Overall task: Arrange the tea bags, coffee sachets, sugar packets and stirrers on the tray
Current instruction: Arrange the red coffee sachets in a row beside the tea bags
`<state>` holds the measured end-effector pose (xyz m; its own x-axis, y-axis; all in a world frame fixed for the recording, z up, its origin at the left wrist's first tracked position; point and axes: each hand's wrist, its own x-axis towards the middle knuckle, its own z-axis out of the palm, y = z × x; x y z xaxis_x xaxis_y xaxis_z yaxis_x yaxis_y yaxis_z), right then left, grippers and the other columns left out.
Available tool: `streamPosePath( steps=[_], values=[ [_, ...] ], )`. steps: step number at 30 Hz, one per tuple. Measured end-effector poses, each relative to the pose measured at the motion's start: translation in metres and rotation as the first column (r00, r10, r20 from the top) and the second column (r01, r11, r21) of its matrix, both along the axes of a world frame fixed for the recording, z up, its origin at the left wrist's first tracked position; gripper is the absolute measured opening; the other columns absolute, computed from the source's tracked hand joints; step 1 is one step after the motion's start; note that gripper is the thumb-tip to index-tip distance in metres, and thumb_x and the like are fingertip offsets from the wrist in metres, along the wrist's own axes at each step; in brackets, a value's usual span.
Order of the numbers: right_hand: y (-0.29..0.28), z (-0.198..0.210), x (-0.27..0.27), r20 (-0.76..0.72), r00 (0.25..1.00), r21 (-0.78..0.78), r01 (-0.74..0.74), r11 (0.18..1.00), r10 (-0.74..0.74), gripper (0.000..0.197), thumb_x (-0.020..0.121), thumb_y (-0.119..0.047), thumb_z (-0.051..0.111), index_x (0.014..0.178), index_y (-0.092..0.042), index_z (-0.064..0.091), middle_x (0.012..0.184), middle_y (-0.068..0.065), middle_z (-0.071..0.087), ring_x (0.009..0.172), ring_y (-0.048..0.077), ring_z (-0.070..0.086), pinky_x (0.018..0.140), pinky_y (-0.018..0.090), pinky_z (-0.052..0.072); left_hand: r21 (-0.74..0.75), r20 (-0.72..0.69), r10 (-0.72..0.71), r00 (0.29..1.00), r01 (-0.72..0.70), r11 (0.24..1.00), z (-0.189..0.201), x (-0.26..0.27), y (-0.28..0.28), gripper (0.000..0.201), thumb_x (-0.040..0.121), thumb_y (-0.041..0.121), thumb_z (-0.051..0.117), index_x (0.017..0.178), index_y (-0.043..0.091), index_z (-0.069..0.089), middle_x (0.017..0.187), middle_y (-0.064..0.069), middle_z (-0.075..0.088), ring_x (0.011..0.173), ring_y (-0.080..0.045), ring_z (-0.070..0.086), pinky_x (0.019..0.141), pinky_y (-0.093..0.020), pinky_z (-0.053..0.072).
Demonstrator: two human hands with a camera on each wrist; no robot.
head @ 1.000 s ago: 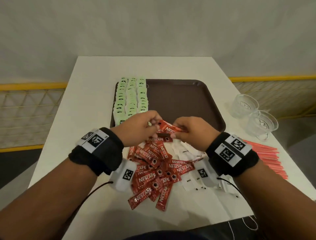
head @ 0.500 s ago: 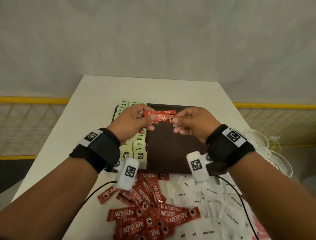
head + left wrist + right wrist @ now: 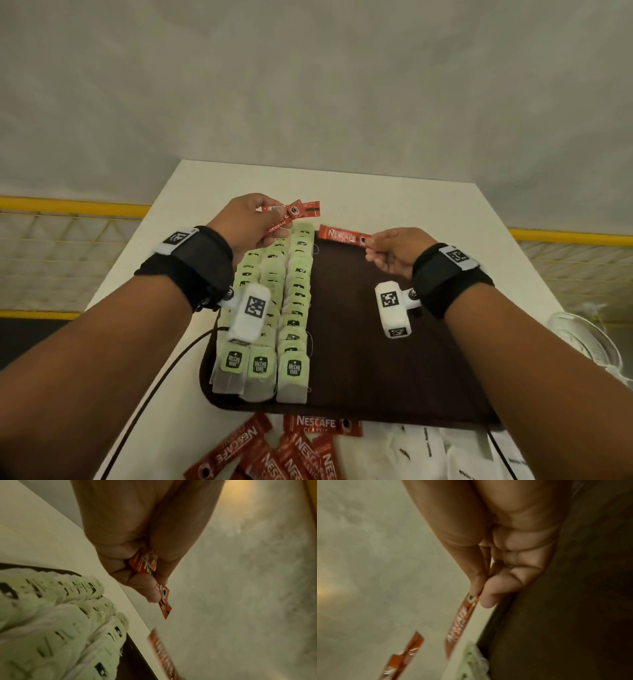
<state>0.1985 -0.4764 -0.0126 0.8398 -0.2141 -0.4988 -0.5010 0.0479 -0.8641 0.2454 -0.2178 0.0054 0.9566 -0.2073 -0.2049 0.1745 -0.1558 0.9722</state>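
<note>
My left hand (image 3: 251, 222) pinches a few Nescafé sachets (image 3: 294, 212); my right hand (image 3: 394, 251) pinches one sachet (image 3: 342, 235) over the tray's (image 3: 376, 377) far edge.

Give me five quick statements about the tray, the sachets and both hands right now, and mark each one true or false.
1. The tea bags stand in rows along the left side of the tray. True.
2. The right hand is empty. False: it pinches one coffee sachet by its end, over the tray's far edge.
3. The left hand holds red coffee sachets. True.
4. Loose coffee sachets lie on the table, in front of the tray. True.
5. The sugar packets are already on the tray. False: they lie on the table beside the loose sachets.
</note>
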Motion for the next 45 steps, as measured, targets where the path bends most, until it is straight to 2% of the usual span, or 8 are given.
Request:
streamPosePath(
  steps=[4,8,13,18,22,27,38,45],
  values=[
    [0.006,-0.016,0.019,-0.223,0.975,-0.144,-0.046,0.988,0.013,0.010,0.095,-0.007,0.059,0.086,-0.002,0.059,0.072,0.009,0.060,0.060,0.012,0.056,0.053,0.017,0.045,0.025,-0.012,0.014,1.000,-0.014,1.000,-0.005,0.013,0.003,0.024,0.099,0.020,0.058,0.120,0.009,0.059,0.101,-0.012,0.075,0.069,-0.007,0.068,0.050,-0.015,0.048],
    [0.015,-0.021,0.034,-0.320,0.947,-0.238,-0.090,0.967,0.009,0.017,0.097,-0.013,0.057,0.082,-0.003,0.056,0.068,0.007,0.058,0.055,0.009,0.050,0.044,0.014,0.039,0.039,-0.030,0.006,1.000,-0.005,0.999,-0.010,0.016,0.003,0.021,0.099,0.020,0.058,0.117,0.009,0.061,0.102,-0.011,0.075,0.068,-0.007,0.069,0.050,-0.015,0.048],
    [0.017,-0.022,0.041,-0.360,0.933,-0.334,-0.123,0.934,-0.006,0.024,0.095,-0.020,0.061,0.077,-0.005,0.055,0.057,0.006,0.059,0.026,0.007,0.046,0.030,0.012,0.034,0.058,-0.064,-0.035,0.997,0.038,0.998,-0.015,0.015,0.001,0.020,0.099,0.020,0.058,0.116,0.010,0.061,0.100,-0.008,0.076,0.068,-0.006,0.068,0.051,-0.015,0.048],
    [0.012,-0.020,0.036,-0.283,0.959,-0.384,-0.136,0.913,0.023,0.026,0.094,-0.028,0.062,0.077,-0.011,0.053,0.071,0.007,0.058,0.038,0.009,0.053,0.039,0.017,0.041,0.132,-0.055,-0.099,0.994,0.106,0.986,-0.016,0.011,-0.005,0.018,0.100,0.023,0.055,0.114,0.014,0.062,0.097,-0.003,0.077,0.065,-0.002,0.067,0.053,-0.016,0.047],
    [0.015,-0.013,0.025,0.005,0.991,-0.319,-0.122,0.940,0.130,0.030,0.094,-0.037,0.059,0.094,-0.007,0.064,0.078,0.007,0.062,0.059,0.012,0.054,0.055,0.021,0.047,0.162,-0.048,-0.138,0.989,0.144,0.976,-0.017,0.009,-0.013,0.016,0.100,0.024,0.057,0.111,0.016,0.064,0.096,-0.001,0.077,0.065,-0.004,0.063,0.051,-0.016,0.044],
    [0.026,-0.007,0.012,0.164,0.956,-0.041,-0.241,0.970,0.245,0.013,0.089,-0.009,0.067,0.100,-0.003,0.065,0.072,0.006,0.066,0.056,0.010,0.059,0.051,0.017,0.050,0.162,-0.074,-0.256,0.964,0.265,0.950,-0.019,0.005,-0.025,0.020,0.098,0.028,0.060,0.113,0.016,0.064,0.098,-0.005,0.077,0.068,-0.004,0.063,0.049,-0.016,0.041],
    [-0.012,-0.034,0.005,-0.095,0.991,-0.077,-0.103,0.992,0.095,0.014,0.090,-0.004,0.064,0.103,0.000,0.064,0.078,0.014,0.066,0.058,0.012,0.062,0.050,0.018,0.052,0.101,-0.107,-0.097,0.990,0.107,0.989,-0.015,0.010,-0.009,0.018,0.101,0.017,0.050,0.112,0.005,0.058,0.106,-0.014,0.071,0.067,-0.010,0.059,0.056,-0.021,0.045],
    [0.010,-0.008,-0.002,0.340,0.925,0.001,-0.182,0.983,0.170,0.012,0.079,0.004,0.071,0.088,-0.004,0.074,0.084,0.014,0.072,0.080,0.021,0.071,0.076,0.025,0.058,0.130,-0.175,-0.108,0.979,0.132,0.983,-0.020,0.004,-0.016,0.044,0.097,0.046,0.056,0.112,0.005,0.061,0.095,-0.010,0.070,0.068,-0.010,0.052,0.056,-0.021,0.041]
  ],
)
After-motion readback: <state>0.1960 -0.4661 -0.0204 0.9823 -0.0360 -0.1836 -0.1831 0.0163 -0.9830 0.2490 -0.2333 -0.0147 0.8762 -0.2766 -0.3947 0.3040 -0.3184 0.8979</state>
